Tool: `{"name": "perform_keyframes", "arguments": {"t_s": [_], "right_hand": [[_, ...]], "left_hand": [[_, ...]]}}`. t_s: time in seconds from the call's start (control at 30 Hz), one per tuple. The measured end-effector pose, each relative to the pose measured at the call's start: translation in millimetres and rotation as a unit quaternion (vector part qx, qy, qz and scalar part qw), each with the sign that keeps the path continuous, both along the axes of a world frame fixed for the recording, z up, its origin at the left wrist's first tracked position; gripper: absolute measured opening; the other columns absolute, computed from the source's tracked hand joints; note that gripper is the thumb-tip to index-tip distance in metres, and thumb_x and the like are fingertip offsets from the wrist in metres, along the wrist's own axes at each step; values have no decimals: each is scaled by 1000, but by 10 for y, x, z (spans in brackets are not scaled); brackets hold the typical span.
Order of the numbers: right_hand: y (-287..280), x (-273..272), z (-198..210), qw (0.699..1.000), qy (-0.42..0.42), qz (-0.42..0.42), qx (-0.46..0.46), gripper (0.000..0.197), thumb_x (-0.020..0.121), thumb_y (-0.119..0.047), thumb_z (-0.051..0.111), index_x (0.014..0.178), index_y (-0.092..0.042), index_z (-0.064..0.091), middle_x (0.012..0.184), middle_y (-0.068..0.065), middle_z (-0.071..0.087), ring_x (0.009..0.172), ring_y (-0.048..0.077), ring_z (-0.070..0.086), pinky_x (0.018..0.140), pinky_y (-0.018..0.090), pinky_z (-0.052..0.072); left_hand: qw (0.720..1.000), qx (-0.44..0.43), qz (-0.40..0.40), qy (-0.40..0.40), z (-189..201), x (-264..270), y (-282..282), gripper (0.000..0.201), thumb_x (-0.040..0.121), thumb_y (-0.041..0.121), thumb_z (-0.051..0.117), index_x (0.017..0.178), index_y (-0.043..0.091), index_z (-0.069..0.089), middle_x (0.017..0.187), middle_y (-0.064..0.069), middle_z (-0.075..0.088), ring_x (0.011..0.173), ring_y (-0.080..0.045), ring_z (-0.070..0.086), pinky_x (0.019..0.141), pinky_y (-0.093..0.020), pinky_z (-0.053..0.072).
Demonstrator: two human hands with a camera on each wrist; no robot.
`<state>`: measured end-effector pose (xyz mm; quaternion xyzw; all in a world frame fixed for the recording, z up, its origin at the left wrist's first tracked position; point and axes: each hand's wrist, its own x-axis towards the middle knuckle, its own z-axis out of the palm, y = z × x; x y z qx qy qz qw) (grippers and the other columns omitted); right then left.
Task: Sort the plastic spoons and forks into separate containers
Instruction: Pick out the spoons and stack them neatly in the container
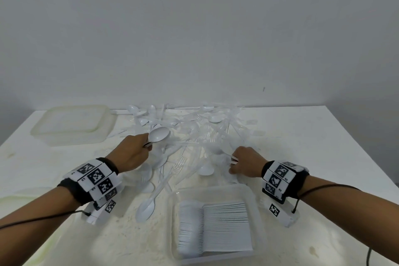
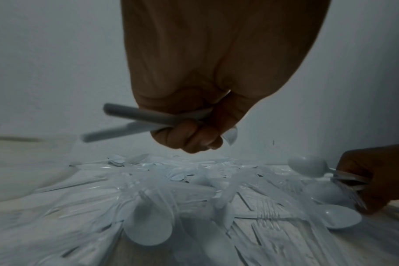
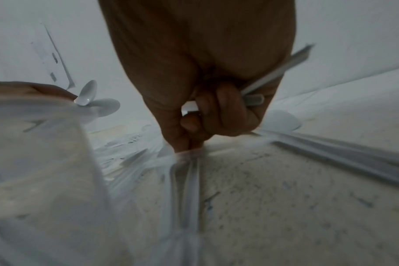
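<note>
A tangled pile of white spoons and clear forks (image 1: 194, 134) covers the middle of the table. My left hand (image 1: 146, 145) hovers over the pile's left side and grips two white spoons (image 2: 137, 119) by the handles, one bowl (image 1: 159, 134) sticking out past the fingers. My right hand (image 1: 234, 164) is low at the pile's right side. Its curled fingers hold white spoon handles (image 3: 276, 72), while its fingertips (image 3: 182, 144) pinch a clear fork (image 3: 187, 172) lying on the table. A clear tray (image 1: 257, 196) near me holds a neat row of stacked white spoons (image 1: 216, 224).
A translucent tub (image 1: 73, 124) stands at the table's far left, with nothing visible inside. A lone white spoon (image 1: 146, 207) lies left of the tray. The white table (image 1: 323, 136) ends against a grey wall. Cables run from both wrist bands.
</note>
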<state>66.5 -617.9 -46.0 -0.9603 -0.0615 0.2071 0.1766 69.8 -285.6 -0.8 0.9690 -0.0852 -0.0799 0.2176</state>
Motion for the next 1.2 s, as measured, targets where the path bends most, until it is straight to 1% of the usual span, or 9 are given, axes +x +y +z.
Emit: {"name": "perform_keyframes", "arguments": {"t_s": [0.1,0.2,0.27,0.4,0.47,0.6,0.77,0.97,1.2], "right_hand": [[-6,50,86,998,-58,0,34,38,84,-26,67,60,-20,38,66,-4,46,69,21,51,52,23,32],[-17,111,187,996,-73,-22,47,36,88,-31,64,65,-19,39,68,-4,46,62,15,47,53,26,31],[-35,149,250,997,-56,-34,48,36,90,-30,62,65,-17,39,66,-2,46,59,12,43,52,25,29],[-87,201,325,996,-27,-43,72,32,90,-30,63,66,-14,49,68,0,57,64,15,53,56,24,37],[-95,213,340,993,3,-67,93,32,89,-32,64,65,-12,55,63,-2,57,55,12,52,51,21,38],[-71,203,369,970,89,-124,191,25,92,-25,64,79,-6,55,59,5,46,42,14,35,40,20,28],[-31,189,304,997,-7,-70,38,40,81,-20,71,61,-15,37,59,-1,42,51,11,38,48,22,28],[42,118,142,999,-7,-34,-9,30,77,-24,73,70,-14,45,72,1,54,65,18,52,50,22,36],[-12,46,145,998,17,-24,-53,39,77,-36,74,93,-12,48,91,3,55,83,22,55,68,28,46]], "left_hand": [[1000,-9,4,-19,-22,28,45,14,93,6,43,87,13,54,83,1,61,80,-23,54,65,-26,39],[1000,-3,6,-10,-21,54,89,13,94,10,43,95,10,56,88,-5,64,84,-28,57,75,-39,46],[1000,23,-1,10,-19,67,97,16,96,15,43,95,8,57,90,-6,65,86,-29,59,79,-41,47],[997,42,30,57,-42,88,71,20,99,19,39,90,9,54,80,-4,60,65,-20,58,61,-29,45],[995,10,52,89,-69,87,80,18,98,14,36,85,10,49,76,-6,57,57,-21,55,54,-30,46],[995,38,47,75,-114,74,133,16,98,11,37,102,8,52,95,-8,63,83,-25,58,70,-29,41],[996,45,29,73,-171,18,161,18,97,13,38,102,12,55,97,-5,65,88,-25,58,75,-30,42],[998,22,22,55,-228,-24,170,14,95,12,41,95,13,55,91,-4,65,85,-23,58,70,-28,40],[998,24,18,48,-251,-45,187,15,96,14,41,98,11,55,91,-5,65,85,-24,59,77,-34,46]]}}
